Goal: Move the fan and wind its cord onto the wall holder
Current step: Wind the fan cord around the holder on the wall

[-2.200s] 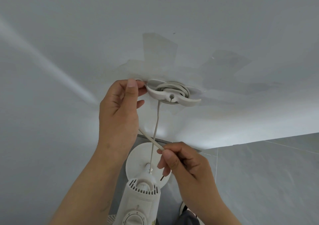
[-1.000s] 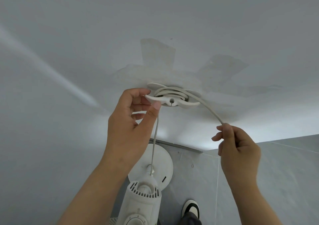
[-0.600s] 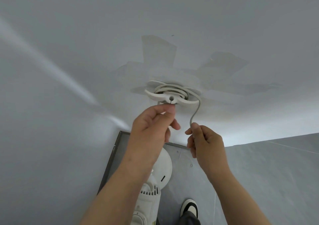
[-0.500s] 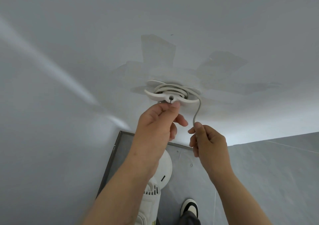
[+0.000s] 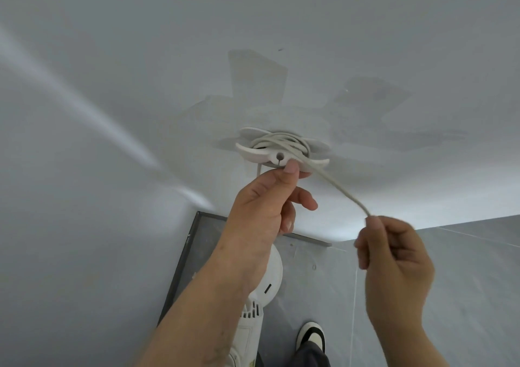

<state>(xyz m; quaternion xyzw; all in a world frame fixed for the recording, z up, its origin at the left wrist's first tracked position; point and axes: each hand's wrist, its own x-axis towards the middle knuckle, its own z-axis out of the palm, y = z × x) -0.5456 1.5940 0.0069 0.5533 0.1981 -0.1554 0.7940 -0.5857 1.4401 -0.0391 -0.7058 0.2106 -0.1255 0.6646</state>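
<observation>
On the white wall, the holder [image 5: 281, 152] carries the coiled cord [image 5: 332, 182]. Left hand [image 5: 267, 203] presses a fingertip under the holder; right hand [image 5: 394, 257] pinches the cord's free length. Fan [image 5: 261, 290] stands below.

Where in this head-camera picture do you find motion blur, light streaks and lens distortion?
Head view: the right hand and the cord it pinches are motion-blurred; the cord holder is fairly sharp; a pale light streak crosses the wall; the wide-angle lens bends the wall's bottom edge.
</observation>
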